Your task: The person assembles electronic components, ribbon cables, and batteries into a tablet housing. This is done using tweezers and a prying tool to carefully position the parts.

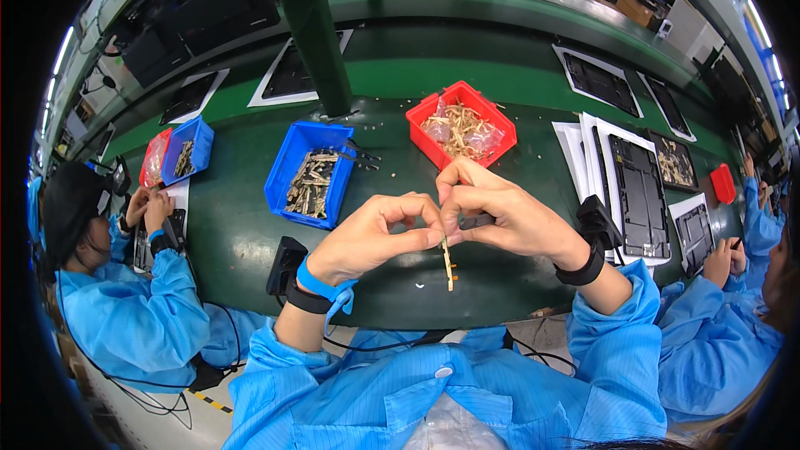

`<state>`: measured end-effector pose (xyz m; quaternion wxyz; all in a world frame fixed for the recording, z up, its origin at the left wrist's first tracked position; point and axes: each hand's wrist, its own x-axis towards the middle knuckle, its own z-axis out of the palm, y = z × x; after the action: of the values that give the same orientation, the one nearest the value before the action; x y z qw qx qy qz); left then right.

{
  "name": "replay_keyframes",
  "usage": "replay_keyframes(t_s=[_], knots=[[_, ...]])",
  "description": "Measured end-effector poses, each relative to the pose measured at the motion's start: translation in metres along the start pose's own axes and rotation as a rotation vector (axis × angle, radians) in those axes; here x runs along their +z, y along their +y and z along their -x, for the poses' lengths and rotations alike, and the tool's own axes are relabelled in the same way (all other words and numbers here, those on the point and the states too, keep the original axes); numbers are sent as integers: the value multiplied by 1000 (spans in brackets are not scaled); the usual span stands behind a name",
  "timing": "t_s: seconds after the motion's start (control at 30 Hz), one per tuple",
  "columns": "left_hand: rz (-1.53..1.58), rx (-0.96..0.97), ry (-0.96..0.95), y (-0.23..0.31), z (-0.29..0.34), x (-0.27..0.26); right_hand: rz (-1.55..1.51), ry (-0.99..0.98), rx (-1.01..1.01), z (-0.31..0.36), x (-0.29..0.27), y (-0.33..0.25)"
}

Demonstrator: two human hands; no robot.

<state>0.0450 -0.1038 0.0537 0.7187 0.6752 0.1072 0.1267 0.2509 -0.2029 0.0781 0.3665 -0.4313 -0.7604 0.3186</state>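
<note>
My left hand (387,229) and my right hand (500,210) meet over the near part of the green table, thumbs and forefingers pinched together. From between the fingertips hangs a thin cream strip (448,267) with small orange tabs on one side. Its upper end is hidden by the fingers. A dark grey piece (477,222) shows under the fingers of my right hand; I cannot make out what it is. Beyond my hands sits a red bin (426,142) of cream strips and clear plastic. The blue bin (278,173), left of it, holds darker strips.
Dark tweezers-like tools (361,154) lie beside the blue bin. Black flat panels (637,192) on white sheets are stacked at the right. A green post (312,33) rises from the table. Co-workers in blue sit left (133,308) and right (725,342).
</note>
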Motion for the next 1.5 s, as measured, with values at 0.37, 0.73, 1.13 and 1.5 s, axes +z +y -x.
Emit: replay_keyframes(t_s=[0.37, 0.73, 1.13, 1.5], knots=[[63, 187, 489, -18, -6, 6, 694, 464, 107, -41, -54, 66], [134, 176, 490, -20, -14, 30, 397, 582, -279, 33, 9, -25], [329, 203, 367, -8, -27, 63, 885, 544, -490, 72, 13, -18], [313, 187, 288, -5, -42, 83, 985, 578, -496, 97, 3, -18]])
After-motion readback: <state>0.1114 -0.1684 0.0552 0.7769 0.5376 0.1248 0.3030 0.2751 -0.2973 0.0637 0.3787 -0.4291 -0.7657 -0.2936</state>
